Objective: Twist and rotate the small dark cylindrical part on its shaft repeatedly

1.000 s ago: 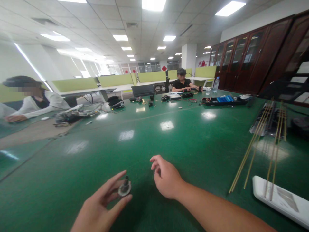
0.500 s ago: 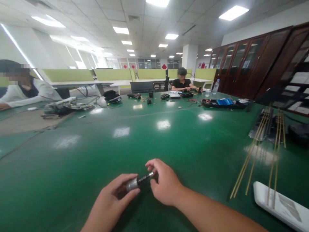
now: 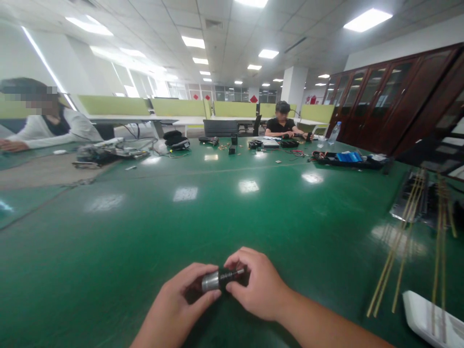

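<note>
Low in the middle of the head view, my left hand (image 3: 188,295) holds a silver metal cylinder (image 3: 210,282) between thumb and fingers. A black ribbed part (image 3: 225,277) extends from the cylinder's right end, with a thin silver shaft (image 3: 239,271) beyond it. My right hand (image 3: 255,280) is curled around this end, its thumb and index finger closed at the black part. The inner fingers of the right hand are partly hidden. The piece lies nearly level, just above the green tabletop (image 3: 174,232).
Thin yellowish rods (image 3: 398,241) lie at the right, above a white tray-like object (image 3: 431,314). A black tray with a blue packet (image 3: 348,157) and a bottle (image 3: 334,133) stand farther back. Electronics (image 3: 101,153) lie far left. Two people sit across the table.
My right hand has closed in on the black part, from around the shaft's tip. More of a wider black ribbed section shows now. The camera view has swung slightly left.
</note>
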Demonstrator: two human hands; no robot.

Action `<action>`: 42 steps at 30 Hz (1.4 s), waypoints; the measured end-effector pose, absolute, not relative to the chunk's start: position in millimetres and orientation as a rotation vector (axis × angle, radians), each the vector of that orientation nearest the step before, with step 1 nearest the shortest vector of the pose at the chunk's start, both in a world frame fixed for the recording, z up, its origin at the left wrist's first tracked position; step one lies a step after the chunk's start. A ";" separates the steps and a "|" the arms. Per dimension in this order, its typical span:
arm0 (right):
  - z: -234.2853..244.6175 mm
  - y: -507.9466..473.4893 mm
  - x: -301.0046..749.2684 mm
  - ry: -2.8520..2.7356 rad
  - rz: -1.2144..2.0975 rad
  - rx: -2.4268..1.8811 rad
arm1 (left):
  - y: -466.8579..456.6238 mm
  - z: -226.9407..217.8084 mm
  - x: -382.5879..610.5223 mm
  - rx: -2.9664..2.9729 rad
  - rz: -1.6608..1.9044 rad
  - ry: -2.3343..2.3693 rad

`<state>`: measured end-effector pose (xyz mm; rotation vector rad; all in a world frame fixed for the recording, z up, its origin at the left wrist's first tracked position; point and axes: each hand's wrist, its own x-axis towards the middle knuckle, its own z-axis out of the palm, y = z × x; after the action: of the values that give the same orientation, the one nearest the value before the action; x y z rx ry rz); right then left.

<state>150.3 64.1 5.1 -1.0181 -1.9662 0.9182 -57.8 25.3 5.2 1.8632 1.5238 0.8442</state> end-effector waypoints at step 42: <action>4.7 64.2 153.3 -1.966 0.984 -1.010 | 17.4 10.7 -48.2 1.890 0.804 1.529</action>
<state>153.3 64.2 4.7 -1.0104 -1.9665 0.9842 -48.2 17.4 10.7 1.8896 1.5291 0.8041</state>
